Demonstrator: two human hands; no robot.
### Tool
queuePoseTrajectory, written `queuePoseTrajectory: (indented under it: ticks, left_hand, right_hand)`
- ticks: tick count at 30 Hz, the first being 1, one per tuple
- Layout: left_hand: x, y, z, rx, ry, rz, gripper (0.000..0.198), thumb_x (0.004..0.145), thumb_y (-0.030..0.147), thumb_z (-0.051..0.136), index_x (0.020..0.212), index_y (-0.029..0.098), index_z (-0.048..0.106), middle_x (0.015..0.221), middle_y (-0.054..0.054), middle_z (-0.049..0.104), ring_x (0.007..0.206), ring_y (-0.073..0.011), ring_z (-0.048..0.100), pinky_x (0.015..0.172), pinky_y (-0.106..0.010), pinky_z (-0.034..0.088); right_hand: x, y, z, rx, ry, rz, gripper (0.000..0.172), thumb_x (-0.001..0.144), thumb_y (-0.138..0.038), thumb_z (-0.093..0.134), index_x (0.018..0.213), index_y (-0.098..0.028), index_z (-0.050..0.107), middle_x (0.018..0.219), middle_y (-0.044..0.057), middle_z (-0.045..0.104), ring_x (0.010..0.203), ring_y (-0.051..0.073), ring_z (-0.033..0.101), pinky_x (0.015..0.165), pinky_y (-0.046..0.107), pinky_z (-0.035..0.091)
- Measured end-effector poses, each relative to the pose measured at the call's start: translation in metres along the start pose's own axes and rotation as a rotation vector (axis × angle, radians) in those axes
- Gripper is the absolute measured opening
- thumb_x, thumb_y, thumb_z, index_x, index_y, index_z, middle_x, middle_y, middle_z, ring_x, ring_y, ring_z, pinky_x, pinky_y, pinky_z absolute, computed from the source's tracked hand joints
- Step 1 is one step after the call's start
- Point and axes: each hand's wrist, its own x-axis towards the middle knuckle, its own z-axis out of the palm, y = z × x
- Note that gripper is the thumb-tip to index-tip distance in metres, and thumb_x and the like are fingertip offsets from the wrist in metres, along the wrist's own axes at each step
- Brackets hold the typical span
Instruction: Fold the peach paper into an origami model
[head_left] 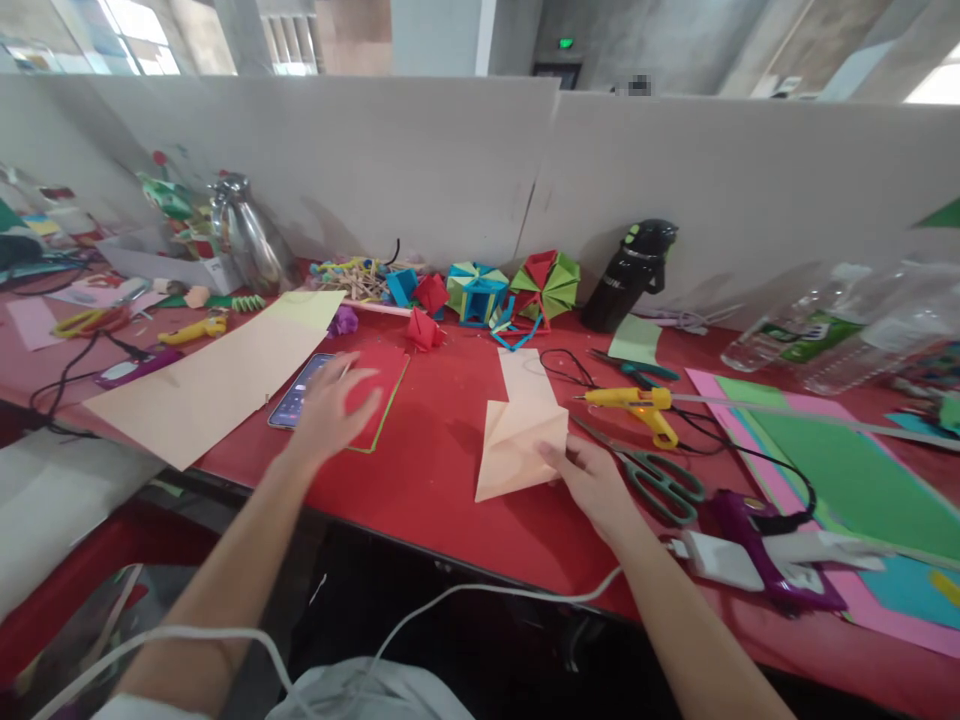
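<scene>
Between the thumb and fingers of my right hand [589,480] is a creased, peach-coloured folded paper [517,455], tilted over the red tabletop. A pale paper strip [525,375] lies just behind it. My left hand [337,405], slightly blurred, hovers with fingers apart and holds nothing. Beneath and beside it are a lit smartphone [289,405] and red paper sheets [382,390] with a green edge showing. A long cream paper sheet [217,385] stretches away to the left of the phone. Green-handled scissors [660,485] rest right of my right hand.
A yellow glue gun [637,400], a purple power strip [780,560] and stacked coloured paper [862,460] occupy the right side. Folded paper ornaments [544,285], a black bottle [630,275] and a metal jug [251,235] stand along the partition. A white cable [487,590] crosses the front edge.
</scene>
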Motion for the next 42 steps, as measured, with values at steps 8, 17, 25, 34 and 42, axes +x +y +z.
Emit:
queuePoseTrajectory:
  ticks: [8, 17, 25, 34, 42]
  left_hand:
    - [-0.056, -0.072, -0.056, 0.436, -0.239, -0.265, 0.054, 0.089, 0.053, 0.046, 0.138, 0.031, 0.051, 0.159, -0.009, 0.021, 0.147, -0.0398, 0.012, 0.113, -0.067, 0.014]
    - [-0.057, -0.065, -0.054, 0.408, -0.193, -0.259, 0.056, 0.089, 0.052, 0.046, 0.141, 0.033, 0.046, 0.161, -0.004, 0.016, 0.148, -0.0357, 0.011, 0.116, -0.061, 0.01]
    - [-0.059, -0.067, -0.053, 0.428, -0.208, -0.219, 0.053, 0.09, 0.051, 0.043, 0.139, 0.031, 0.048, 0.16, -0.004, 0.021, 0.147, -0.0337, 0.015, 0.117, -0.059, 0.011]
    - [-0.058, -0.068, -0.054, 0.432, -0.253, -0.222, 0.055, 0.09, 0.053, 0.042, 0.141, 0.031, 0.047, 0.16, -0.005, 0.019, 0.148, -0.0336, 0.013, 0.117, -0.058, 0.011]
    - [-0.058, -0.069, -0.053, 0.425, -0.273, -0.237, 0.057, 0.09, 0.055, 0.041, 0.141, 0.031, 0.045, 0.16, -0.004, 0.02, 0.148, -0.0316, 0.012, 0.117, -0.058, 0.013]
  right_hand:
    - [-0.001, -0.004, 0.002, 0.013, 0.014, 0.023, 0.033, 0.074, -0.049, 0.07, 0.075, -0.017, 0.064, 0.067, 0.001, 0.06, 0.064, 0.017, 0.055, 0.059, 0.027, 0.048]
    - [-0.002, -0.004, 0.001, 0.0, 0.005, 0.007, 0.034, 0.076, -0.051, 0.068, 0.074, -0.017, 0.063, 0.069, 0.001, 0.061, 0.066, 0.017, 0.054, 0.06, 0.027, 0.047]
    - [-0.003, -0.003, 0.001, 0.011, 0.006, 0.005, 0.034, 0.076, -0.05, 0.069, 0.075, -0.017, 0.063, 0.069, 0.001, 0.061, 0.065, 0.016, 0.054, 0.059, 0.027, 0.047]
    - [-0.003, -0.007, 0.002, -0.006, 0.013, 0.012, 0.038, 0.075, -0.054, 0.068, 0.075, -0.016, 0.064, 0.069, 0.001, 0.061, 0.065, 0.016, 0.055, 0.058, 0.026, 0.047]
    - [-0.002, -0.006, 0.002, -0.007, 0.015, 0.005, 0.042, 0.074, -0.058, 0.067, 0.079, -0.016, 0.066, 0.07, 0.003, 0.063, 0.065, 0.018, 0.056, 0.057, 0.028, 0.048]
